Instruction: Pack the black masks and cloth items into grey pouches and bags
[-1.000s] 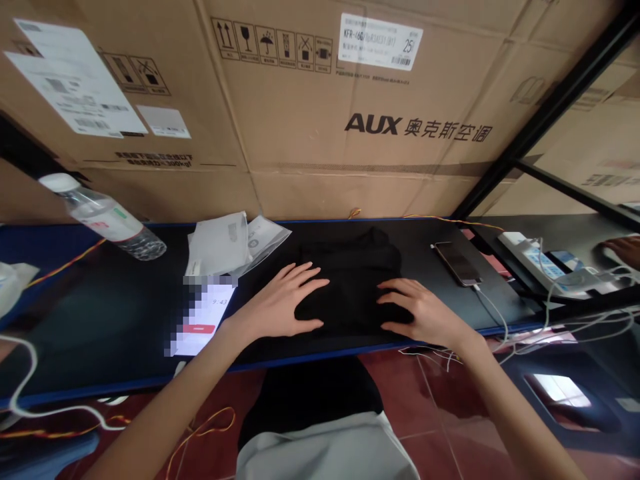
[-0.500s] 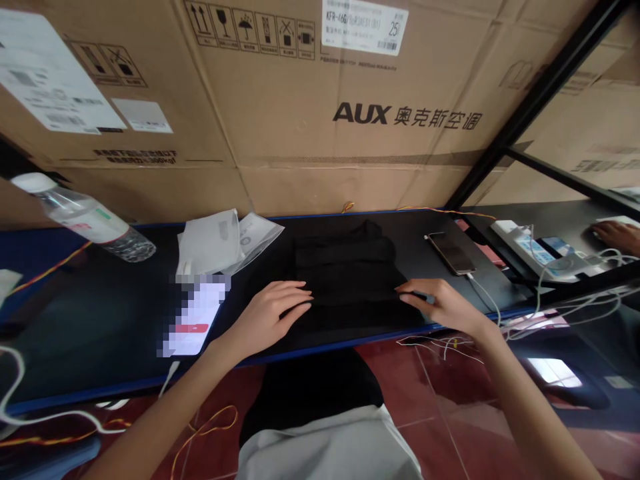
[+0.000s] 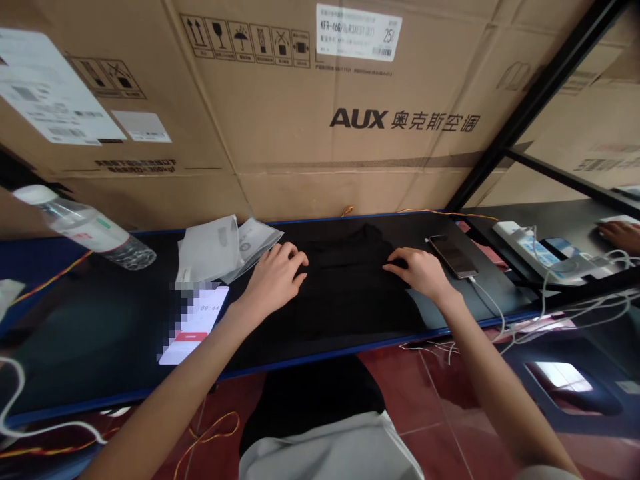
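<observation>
A black garment (image 3: 353,287), dark against the dark tabletop, lies spread in front of me; its exact kind is hard to make out. My left hand (image 3: 277,279) is at its left edge, fingers curled and thumb drawn in, pinching the fabric. At the opposite edge, my right hand (image 3: 419,270) has thumb and fingers closed on the cloth. The fabric lies fairly flat toward me, with a fold line between the hands and a bunched bit at the far side.
Left of the garment are clear plastic bags (image 3: 210,248), a lit phone (image 3: 193,330) and a water bottle (image 3: 95,230). A charging phone (image 3: 453,255) and a power strip (image 3: 527,247) are on the right. A large cardboard box (image 3: 280,133) backs the table; another person's hand (image 3: 620,235) shows far right.
Both hands have moved away from me along the garment's sides. The near part of the garment now lies flatter, with fewer folds across it.
</observation>
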Demonstrator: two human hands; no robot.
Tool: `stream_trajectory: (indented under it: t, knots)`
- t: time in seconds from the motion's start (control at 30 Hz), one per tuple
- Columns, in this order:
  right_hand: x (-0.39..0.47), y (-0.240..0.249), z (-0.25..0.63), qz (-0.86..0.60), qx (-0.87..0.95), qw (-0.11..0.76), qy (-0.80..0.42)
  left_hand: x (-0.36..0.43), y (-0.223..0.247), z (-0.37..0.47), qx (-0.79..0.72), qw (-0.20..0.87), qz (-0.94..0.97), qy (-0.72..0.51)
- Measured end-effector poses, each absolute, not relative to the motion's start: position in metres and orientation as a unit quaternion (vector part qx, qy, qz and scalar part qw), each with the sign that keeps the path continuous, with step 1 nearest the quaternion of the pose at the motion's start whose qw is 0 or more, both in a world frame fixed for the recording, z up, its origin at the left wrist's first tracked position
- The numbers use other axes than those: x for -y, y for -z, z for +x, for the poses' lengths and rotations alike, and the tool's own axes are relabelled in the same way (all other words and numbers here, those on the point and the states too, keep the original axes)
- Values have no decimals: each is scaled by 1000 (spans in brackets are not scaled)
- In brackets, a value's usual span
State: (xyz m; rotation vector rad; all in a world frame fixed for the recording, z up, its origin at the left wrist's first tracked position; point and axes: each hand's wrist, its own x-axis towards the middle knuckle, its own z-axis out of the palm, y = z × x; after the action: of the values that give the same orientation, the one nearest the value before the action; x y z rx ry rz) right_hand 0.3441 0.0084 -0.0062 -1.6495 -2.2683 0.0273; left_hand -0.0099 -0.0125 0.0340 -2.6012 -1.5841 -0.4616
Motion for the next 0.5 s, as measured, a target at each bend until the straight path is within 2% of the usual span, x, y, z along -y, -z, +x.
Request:
stream_trajectory:
  t: [0.2,0.37,0.5]
  knots:
    - [2,15,328,-560,795,192,131,45,-4,27,457,70,-867,187]
    - [24,0,300,-519,800,286,95,49,15,38,452,63,-873,172]
    - [30,9,270,-463,861,204,58,42,18,36,455,62,-873,166]
